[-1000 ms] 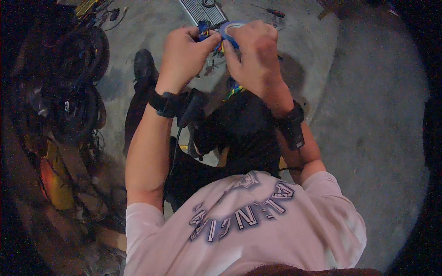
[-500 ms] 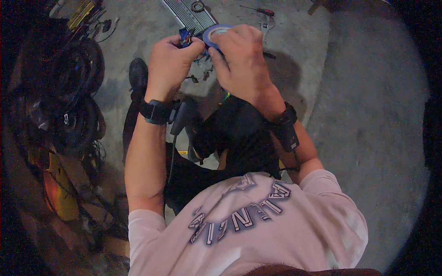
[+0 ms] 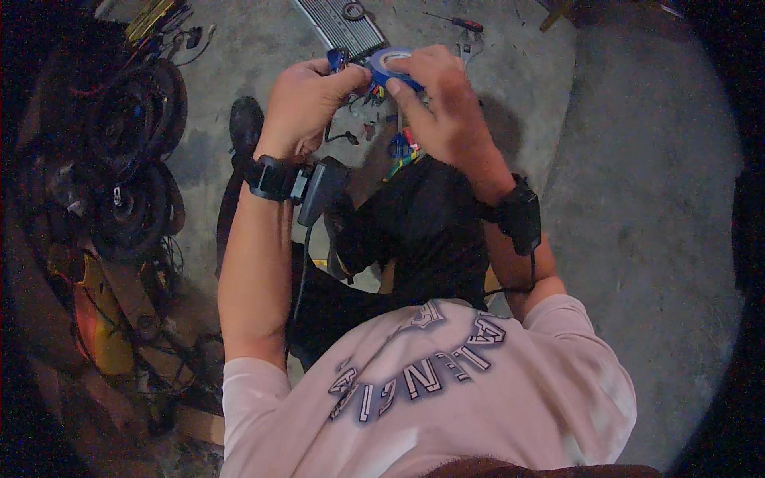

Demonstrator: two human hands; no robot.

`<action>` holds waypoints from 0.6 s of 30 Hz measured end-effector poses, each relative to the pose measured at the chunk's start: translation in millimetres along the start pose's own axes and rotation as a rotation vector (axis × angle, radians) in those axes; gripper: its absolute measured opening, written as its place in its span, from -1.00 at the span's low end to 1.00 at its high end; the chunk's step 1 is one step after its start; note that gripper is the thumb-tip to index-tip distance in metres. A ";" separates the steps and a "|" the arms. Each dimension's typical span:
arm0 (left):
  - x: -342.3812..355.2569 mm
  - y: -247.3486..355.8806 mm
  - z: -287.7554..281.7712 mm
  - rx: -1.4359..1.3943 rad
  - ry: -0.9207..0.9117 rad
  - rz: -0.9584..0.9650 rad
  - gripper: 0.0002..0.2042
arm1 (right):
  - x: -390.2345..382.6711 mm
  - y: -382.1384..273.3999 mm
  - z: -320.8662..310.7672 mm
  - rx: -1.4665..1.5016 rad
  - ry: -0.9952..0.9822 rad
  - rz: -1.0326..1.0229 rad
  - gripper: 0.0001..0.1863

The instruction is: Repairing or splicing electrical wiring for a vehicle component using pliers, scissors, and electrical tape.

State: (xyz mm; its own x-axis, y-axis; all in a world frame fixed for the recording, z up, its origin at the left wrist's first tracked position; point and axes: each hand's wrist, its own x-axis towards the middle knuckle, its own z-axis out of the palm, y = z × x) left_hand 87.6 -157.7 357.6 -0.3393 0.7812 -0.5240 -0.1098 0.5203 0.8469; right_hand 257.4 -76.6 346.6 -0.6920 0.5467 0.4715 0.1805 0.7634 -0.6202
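Note:
My right hand [image 3: 450, 107] grips a roll of blue tape [image 3: 378, 70], thumb and fingers pressed on its ring. Close beside it my left hand [image 3: 303, 107] is closed, thumb against fingers, on a small blue-wrapped bundle of wires [image 3: 337, 59]. Coloured wire ends show below the fingertips, between the two hands. Whether a strip of tape runs from the roll to the bundle is hard to make out. Just beyond both hands lies a ribbed silver metal case [image 3: 339, 28], with a dark ring [image 3: 352, 10] on top.
On the floor beyond my right hand are a screwdriver [image 3: 466, 24] and a metal wrench [image 3: 468, 51], partly hidden. Black coiled hoses or cables [image 3: 131, 119] are heaped at the left, with a yellow-orange object [image 3: 107, 334] nearer. A black connector [image 3: 347, 138] lies below my hands.
Both hands have shifted slightly right in the picture, still holding the bundle and the tape roll. The right hand has turned a little, and red, green and yellow wires now show more below it.

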 end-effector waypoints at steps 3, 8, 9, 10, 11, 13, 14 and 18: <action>4.2 -15.9 -0.8 -0.106 -0.078 0.026 -0.75 | -2.3 -2.4 -1.8 -0.096 -0.056 0.059 -0.74; -4.8 -4.0 6.4 -0.046 -0.063 0.096 -0.72 | 0.8 1.5 -4.1 -0.147 -0.081 0.070 -0.76; -4.2 -5.0 7.4 -0.046 -0.062 0.096 -0.72 | 2.7 -0.3 -4.3 -0.147 -0.081 0.070 -0.76; -3.8 -6.7 8.4 -0.049 -0.046 0.120 -0.72 | 4.8 -3.1 -4.1 -0.196 -0.101 0.070 -0.76; -3.6 -7.7 8.7 -0.052 -0.030 0.145 -0.72 | 6.2 -4.8 -3.2 -0.246 -0.121 0.070 -0.76; -4.3 -8.4 8.3 -0.043 -0.007 0.138 -0.73 | 5.9 -6.0 -0.7 -0.253 -0.102 0.058 -0.76; -4.8 -9.1 8.6 -0.033 0.014 0.130 -0.73 | 5.0 -6.6 0.3 -0.261 -0.083 0.048 -0.76; -12.5 -5.6 12.1 -0.026 0.065 0.080 -0.74 | 3.5 -10.6 2.7 -0.294 -0.082 0.034 -0.76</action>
State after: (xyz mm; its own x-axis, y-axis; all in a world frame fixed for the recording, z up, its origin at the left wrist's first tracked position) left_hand 103.7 -166.3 358.3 -0.4076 0.7956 -0.4482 -0.1037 0.4474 0.8883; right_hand 251.2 -83.7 353.1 -0.7342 0.5532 0.3937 0.3908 0.8185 -0.4211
